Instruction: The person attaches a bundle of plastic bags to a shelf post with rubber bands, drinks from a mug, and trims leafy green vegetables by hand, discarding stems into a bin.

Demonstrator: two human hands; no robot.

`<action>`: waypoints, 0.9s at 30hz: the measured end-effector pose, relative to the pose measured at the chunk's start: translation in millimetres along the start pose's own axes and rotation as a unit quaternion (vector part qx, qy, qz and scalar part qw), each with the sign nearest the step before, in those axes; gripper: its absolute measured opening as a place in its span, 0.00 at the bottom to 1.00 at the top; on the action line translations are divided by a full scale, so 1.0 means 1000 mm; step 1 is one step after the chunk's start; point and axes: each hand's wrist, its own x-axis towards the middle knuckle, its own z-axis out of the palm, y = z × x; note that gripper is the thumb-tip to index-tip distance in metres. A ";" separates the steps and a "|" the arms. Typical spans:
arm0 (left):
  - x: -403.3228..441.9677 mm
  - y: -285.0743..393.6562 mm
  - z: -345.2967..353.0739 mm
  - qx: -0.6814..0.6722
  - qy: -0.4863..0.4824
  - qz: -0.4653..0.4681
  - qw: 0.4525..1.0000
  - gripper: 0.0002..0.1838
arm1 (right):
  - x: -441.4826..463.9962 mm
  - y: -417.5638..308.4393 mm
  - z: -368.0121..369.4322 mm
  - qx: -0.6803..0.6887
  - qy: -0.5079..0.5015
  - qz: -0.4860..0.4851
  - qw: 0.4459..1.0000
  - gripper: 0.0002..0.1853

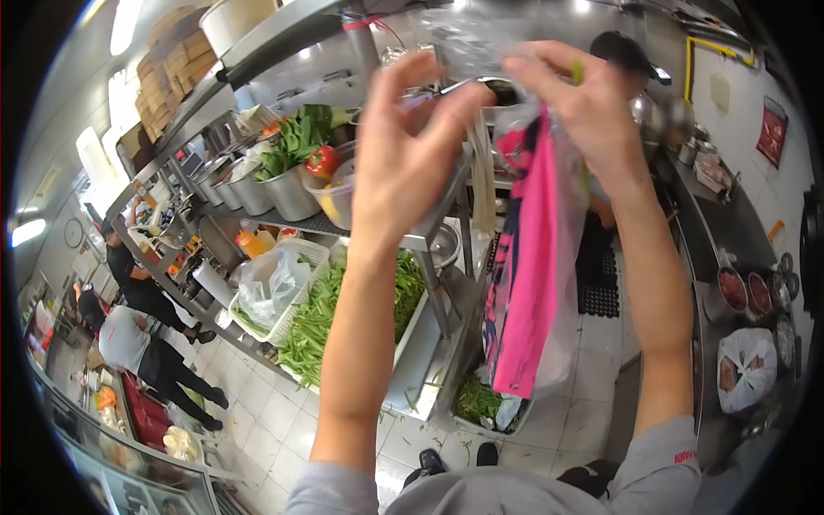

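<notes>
My left hand (pixel 412 142) is raised in front of the shelf, blurred, its thumb and fingers apart, with nothing visibly held. My right hand (pixel 584 103) is up at the same height, fingertips pinched near clear plastic; what exactly they hold is too blurred to tell. Below and between the hands hangs a bright pink strip of cloth (pixel 534 266) with a dark patterned edge, beside translucent plastic (pixel 562 335). A crumpled clear plastic sheet (pixel 468 39) shows above, between the hands.
Cut green vegetables (pixel 313 330) fill a tray at left, beside a white basket (pixel 296 296). Metal pots (pixel 287 193) stand on the shelf. A bin (pixel 489 403) with greens is on the floor. Other people (pixel 142 343) stand far left; another person's dark head (pixel 620 56) is behind my right hand.
</notes>
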 end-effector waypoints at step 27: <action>-0.399 0.134 -0.110 0.126 -0.046 -0.450 0.883 0.16 | -0.185 0.053 0.325 0.141 -0.160 -0.228 0.950 0.20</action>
